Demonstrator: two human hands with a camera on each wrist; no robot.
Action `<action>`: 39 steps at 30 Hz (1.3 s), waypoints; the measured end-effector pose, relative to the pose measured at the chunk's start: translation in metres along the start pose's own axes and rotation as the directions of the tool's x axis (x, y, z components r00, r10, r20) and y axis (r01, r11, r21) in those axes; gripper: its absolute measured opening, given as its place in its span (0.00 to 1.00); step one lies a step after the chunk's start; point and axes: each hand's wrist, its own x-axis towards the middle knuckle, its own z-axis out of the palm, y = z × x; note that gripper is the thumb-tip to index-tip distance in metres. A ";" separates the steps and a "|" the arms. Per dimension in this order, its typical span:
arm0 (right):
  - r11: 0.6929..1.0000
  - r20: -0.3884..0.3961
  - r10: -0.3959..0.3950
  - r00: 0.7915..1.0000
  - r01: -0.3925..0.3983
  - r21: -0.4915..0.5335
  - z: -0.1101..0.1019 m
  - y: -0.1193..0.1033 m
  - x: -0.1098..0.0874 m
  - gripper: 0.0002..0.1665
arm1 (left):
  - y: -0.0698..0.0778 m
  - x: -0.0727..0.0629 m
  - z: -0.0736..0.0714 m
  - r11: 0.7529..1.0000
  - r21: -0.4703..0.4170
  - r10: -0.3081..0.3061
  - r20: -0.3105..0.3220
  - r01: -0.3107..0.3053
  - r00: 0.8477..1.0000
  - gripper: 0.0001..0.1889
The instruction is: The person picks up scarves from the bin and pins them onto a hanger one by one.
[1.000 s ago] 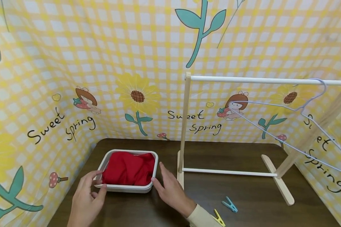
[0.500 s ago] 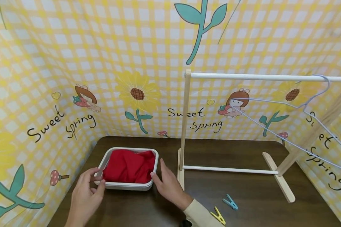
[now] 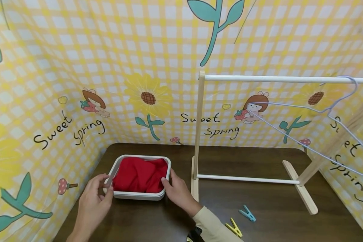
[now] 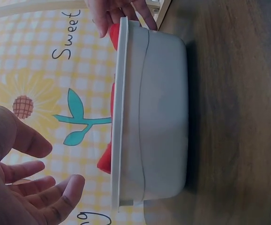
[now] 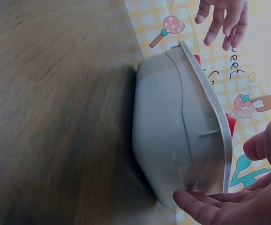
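A whitish rectangular plastic tub stands on the dark table with a crumpled red cloth inside. My left hand is at the tub's left end. In the left wrist view its fingers are loosely bent, apart from the rim, and hold nothing. My right hand is at the opposite end. Its fingertips reach the outer wall below the rim, while the thumb stays raised above the rim, with a gap between them.
Right of the tub stands a wooden rack with white rods. A lilac wire hanger hangs from its top rod. Blue and yellow clothespins lie in front. A checkered cloth backdrop surrounds the table.
My right hand has come closer to the tub, its fingers passing down beside the wall and its thumb over the rim. The left hand keeps its place by the left end.
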 end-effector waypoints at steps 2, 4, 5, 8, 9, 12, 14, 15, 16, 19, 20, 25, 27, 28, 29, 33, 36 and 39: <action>1.000 -0.015 0.000 1.000 0.000 0.012 0.001 0.001 0.001 0.35 | 0.000 0.003 0.000 1.000 0.004 0.006 0.012 -0.006 1.000 0.21; 1.000 -0.042 0.002 0.999 -0.002 0.016 0.003 0.000 0.003 0.30 | 0.000 0.005 -0.001 1.000 0.014 0.009 0.019 -0.009 1.000 0.20; 1.000 -0.057 0.004 0.998 -0.003 0.016 0.004 0.000 0.005 0.27 | 0.000 0.006 -0.001 1.000 0.018 0.007 0.022 -0.007 1.000 0.20; 1.000 -0.104 0.011 0.995 -0.010 0.009 0.005 0.000 0.008 0.19 | 0.000 0.009 0.001 1.000 0.025 0.009 0.019 -0.009 1.000 0.19; 1.000 -0.116 0.017 0.993 -0.017 0.004 0.006 0.000 0.010 0.16 | -0.001 0.010 0.002 1.000 0.026 0.011 0.017 -0.011 1.000 0.18; 0.999 -0.130 0.041 0.991 -0.043 -0.012 0.006 0.002 0.013 0.16 | -0.002 0.010 0.004 1.000 0.026 0.009 0.023 -0.010 1.000 0.16; 0.998 -0.126 0.060 0.990 -0.062 -0.009 0.007 0.003 0.014 0.18 | -0.003 0.010 0.006 1.000 0.026 0.012 0.026 -0.013 1.000 0.15; 0.997 -0.120 0.078 0.990 -0.079 0.001 0.007 0.004 0.015 0.19 | -0.003 0.009 0.006 1.000 0.025 0.015 0.026 -0.016 1.000 0.15; 0.996 -0.119 0.093 0.988 -0.093 0.010 0.007 0.005 0.015 0.20 | -0.003 0.009 0.007 1.000 0.026 0.017 0.024 -0.018 1.000 0.15; 0.990 -0.120 0.136 0.983 -0.131 0.050 0.008 0.007 0.017 0.22 | -0.004 0.008 0.009 0.999 0.025 0.030 0.018 -0.030 0.999 0.14; 0.987 -0.119 0.150 0.981 -0.143 0.066 0.008 0.008 0.017 0.21 | -0.004 0.008 0.010 0.999 0.025 0.033 0.012 -0.033 0.999 0.14; 0.967 -0.104 0.208 0.973 -0.189 0.171 0.007 0.011 0.019 0.17 | -0.006 0.008 0.012 0.999 0.024 0.023 0.008 -0.023 1.000 0.12; 0.955 -0.096 0.228 0.969 -0.204 0.214 0.007 0.011 0.021 0.17 | -0.007 0.008 0.012 1.000 0.021 0.012 0.017 -0.012 1.000 0.11; 0.949 -0.091 0.237 0.967 -0.211 0.236 0.007 0.011 0.021 0.17 | -0.007 0.008 0.012 1.000 0.020 0.005 0.023 -0.006 1.000 0.11; 0.943 -0.085 0.242 0.966 -0.214 0.256 0.007 0.011 0.022 0.17 | -0.007 0.007 0.012 1.000 0.019 0.000 0.027 -0.001 1.000 0.10; 0.898 -0.047 0.283 0.958 -0.247 0.363 0.009 0.007 0.027 0.16 | -0.009 0.007 0.012 1.000 0.026 0.000 0.026 0.000 1.000 0.08; 0.855 -0.014 0.312 0.950 -0.274 0.441 0.011 0.006 0.029 0.16 | -0.011 0.007 0.012 0.999 0.035 0.010 0.013 -0.011 1.000 0.08; 0.837 -0.005 0.312 0.950 -0.273 0.474 0.010 0.007 0.030 0.18 | -0.011 0.009 0.016 0.999 0.026 0.024 0.013 -0.024 1.000 0.08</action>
